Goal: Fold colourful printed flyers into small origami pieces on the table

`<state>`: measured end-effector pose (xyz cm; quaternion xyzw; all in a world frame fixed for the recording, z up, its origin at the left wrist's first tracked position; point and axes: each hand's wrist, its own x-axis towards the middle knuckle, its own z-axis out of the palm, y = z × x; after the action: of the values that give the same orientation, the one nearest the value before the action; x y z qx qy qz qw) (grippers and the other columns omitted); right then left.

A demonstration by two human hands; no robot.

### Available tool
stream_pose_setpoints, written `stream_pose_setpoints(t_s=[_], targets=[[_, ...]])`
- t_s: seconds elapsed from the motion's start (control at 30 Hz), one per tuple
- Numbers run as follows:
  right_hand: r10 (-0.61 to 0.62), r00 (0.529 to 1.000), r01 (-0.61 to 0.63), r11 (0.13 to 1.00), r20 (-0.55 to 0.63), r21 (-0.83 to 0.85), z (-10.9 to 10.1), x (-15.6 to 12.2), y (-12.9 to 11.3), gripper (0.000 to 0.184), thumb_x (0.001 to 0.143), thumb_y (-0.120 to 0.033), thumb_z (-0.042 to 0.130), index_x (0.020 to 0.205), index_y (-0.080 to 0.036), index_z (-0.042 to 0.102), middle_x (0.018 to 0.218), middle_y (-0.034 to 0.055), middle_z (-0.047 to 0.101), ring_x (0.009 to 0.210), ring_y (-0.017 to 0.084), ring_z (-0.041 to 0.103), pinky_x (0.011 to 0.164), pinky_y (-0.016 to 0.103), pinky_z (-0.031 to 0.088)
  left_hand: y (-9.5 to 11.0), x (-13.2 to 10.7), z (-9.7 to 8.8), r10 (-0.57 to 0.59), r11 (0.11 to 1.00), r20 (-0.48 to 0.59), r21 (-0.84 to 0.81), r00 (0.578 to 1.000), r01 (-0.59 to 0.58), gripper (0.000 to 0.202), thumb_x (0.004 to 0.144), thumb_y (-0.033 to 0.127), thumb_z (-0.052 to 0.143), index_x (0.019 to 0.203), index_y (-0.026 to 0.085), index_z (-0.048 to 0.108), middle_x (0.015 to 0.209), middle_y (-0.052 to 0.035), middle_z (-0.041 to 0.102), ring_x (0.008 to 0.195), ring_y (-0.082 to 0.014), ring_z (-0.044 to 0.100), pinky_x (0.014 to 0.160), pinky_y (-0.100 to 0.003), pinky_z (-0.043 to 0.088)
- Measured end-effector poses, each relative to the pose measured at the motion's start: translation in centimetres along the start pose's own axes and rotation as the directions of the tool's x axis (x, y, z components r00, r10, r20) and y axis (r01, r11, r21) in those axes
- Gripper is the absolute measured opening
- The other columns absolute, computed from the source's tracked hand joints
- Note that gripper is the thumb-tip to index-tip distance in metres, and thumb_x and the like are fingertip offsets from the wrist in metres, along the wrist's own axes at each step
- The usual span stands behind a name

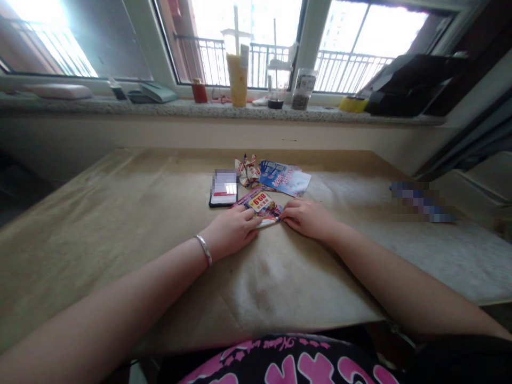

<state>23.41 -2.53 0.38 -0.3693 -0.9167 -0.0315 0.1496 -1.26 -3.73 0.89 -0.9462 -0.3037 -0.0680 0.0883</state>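
A colourful printed flyer [261, 204] with a yellow price tag lies partly folded on the brown paper-covered table [120, 224]. My left hand [231, 230], a silver bracelet on its wrist, presses on the flyer's near left edge with fingers curled together. My right hand [306, 217] pinches the flyer's near right edge with its fingertips. Just beyond the flyer lie a phone [224, 188], a small folded paper shape [247, 170] and a blue leaflet [285, 178].
A window sill [160, 108] runs along the back with a tall yellow cup [238, 80], a jar [302, 89], a red can [199, 91] and a black device [408, 85]. Another printed item [422, 201] lies at the table's right.
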Motion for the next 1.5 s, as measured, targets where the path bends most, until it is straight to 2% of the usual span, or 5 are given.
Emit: stream_pose_setpoints(t_s=[0.27,0.6,0.87,1.17,1.5], targets=[[-0.132,0.988,0.133,0.991,-0.082,0.013,0.8,0.2,-0.6,0.019,0.088,-0.023,0.053,0.09,-0.018,0.07,0.088,0.007,0.068,0.083,0.019,0.057,0.077,0.031,0.047,0.4,0.2,0.0,-0.018,1.0,0.001,0.009,1.0,0.018,0.028,0.091,0.025,0.044,0.109,0.015,0.062,0.099,-0.0109,0.059,0.091,-0.023,0.053,0.086,-0.039,0.045],[-0.108,0.992,0.11,0.994,-0.059,0.022,0.9,0.3,-0.9,0.019,0.088,-0.024,0.052,0.092,-0.02,0.071,0.089,0.0054,0.07,0.083,0.018,0.06,0.073,0.029,0.046,0.9,0.4,-0.4,0.016,0.999,0.053,0.042,0.998,-0.018,0.029,0.094,0.023,0.039,0.107,0.01,0.062,0.096,-0.0128,0.059,0.088,-0.0225,0.055,0.084,-0.038,0.046],[-0.09,0.995,0.092,0.995,-0.04,0.049,0.8,0.4,-1.1,0.02,0.087,-0.023,0.052,0.088,-0.021,0.072,0.09,0.0056,0.069,0.085,0.018,0.06,0.074,0.029,0.046,0.2,-0.3,-0.7,0.027,0.999,0.066,-0.042,0.997,-0.024,0.033,0.091,0.032,0.044,0.121,0.021,0.056,0.101,-0.0092,0.058,0.092,-0.0217,0.055,0.086,-0.038,0.046],[-0.188,0.98,0.194,0.978,-0.07,0.081,0.5,0.4,-0.8,0.021,0.085,-0.019,0.05,0.09,-0.021,0.071,0.088,0.0051,0.069,0.082,0.017,0.058,0.074,0.029,0.046,-0.2,-0.1,-0.8,0.057,0.998,0.071,-0.045,0.996,-0.054,0.035,0.092,0.024,0.039,0.122,0.025,0.057,0.097,-0.0072,0.058,0.088,-0.0201,0.055,0.083,-0.036,0.045],[-0.224,0.975,0.224,0.974,0.001,-0.018,0.1,0.4,-0.2,0.022,0.087,-0.019,0.049,0.088,-0.02,0.07,0.09,0.0062,0.067,0.082,0.017,0.058,0.073,0.028,0.043,-0.1,-0.1,-0.8,0.067,0.998,0.058,-0.022,0.996,-0.066,0.032,0.089,0.024,0.043,0.116,0.023,0.059,0.098,-0.0081,0.058,0.088,-0.0208,0.054,0.081,-0.036,0.045]])
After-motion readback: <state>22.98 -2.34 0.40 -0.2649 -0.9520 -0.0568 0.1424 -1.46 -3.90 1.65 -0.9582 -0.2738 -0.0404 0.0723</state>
